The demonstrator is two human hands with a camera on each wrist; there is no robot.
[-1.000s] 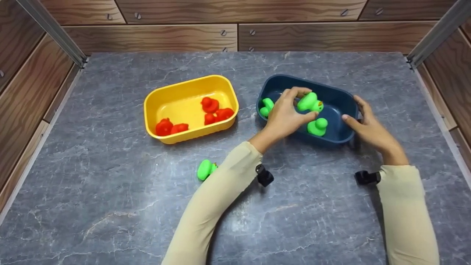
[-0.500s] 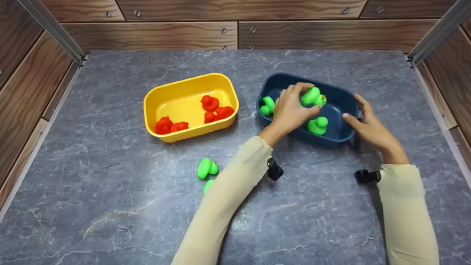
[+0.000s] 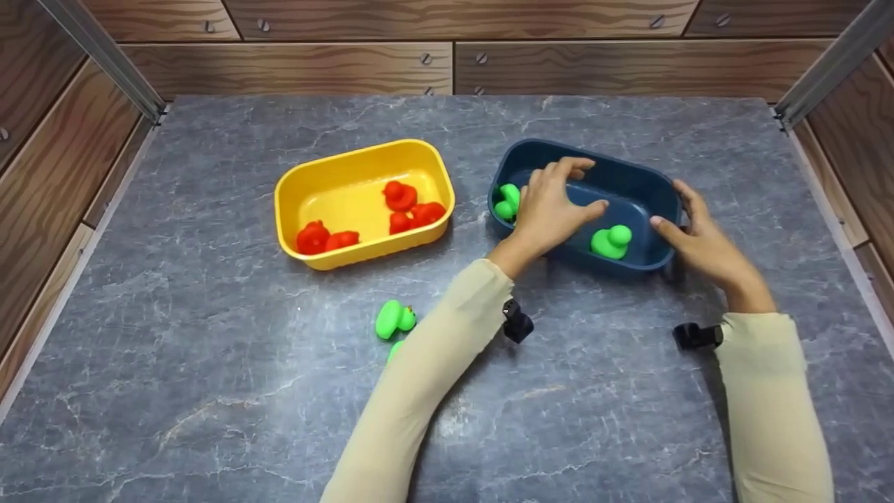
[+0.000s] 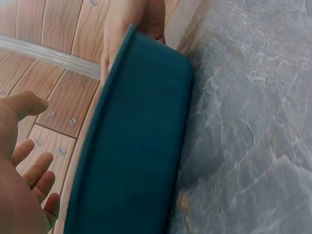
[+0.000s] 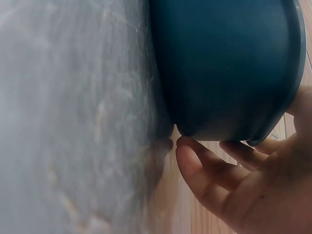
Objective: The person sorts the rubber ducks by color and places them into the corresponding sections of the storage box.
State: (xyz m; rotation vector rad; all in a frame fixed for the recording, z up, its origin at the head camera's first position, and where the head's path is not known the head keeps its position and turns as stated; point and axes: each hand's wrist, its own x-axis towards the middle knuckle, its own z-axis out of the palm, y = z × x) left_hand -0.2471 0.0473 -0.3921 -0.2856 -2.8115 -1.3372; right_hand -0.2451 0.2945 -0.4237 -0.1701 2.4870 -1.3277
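Note:
My left hand [image 3: 552, 209] is over the navy blue bin [image 3: 639, 255], its thumb and fingers spread apart with nothing between them. In the left wrist view the same hand [image 4: 24, 165] hangs above the bin's rim. My right hand [image 3: 709, 244] holds the bin's right end, thumb over the rim and fingers outside; the right wrist view shows its fingers [image 5: 209, 180] against the end wall. Inside the bin, a green rubber duck [image 3: 612, 242] sits near the front wall. More green [image 3: 508, 201] shows at the left end, partly hidden by my left hand.
A yellow bin [image 3: 328, 262] with several red rubber ducks [image 3: 400, 197] stands to the left. On the grey marbled table lies a green duck [image 3: 393, 319]; another green duck [image 3: 395, 351] is mostly covered by my left sleeve. Wood-patterned walls [image 3: 293, 70] enclose the table.
The green duck that my left hand held over the navy bin has been let go. The duck near the front wall now appears slightly farther right. My right hand stays on the bin.

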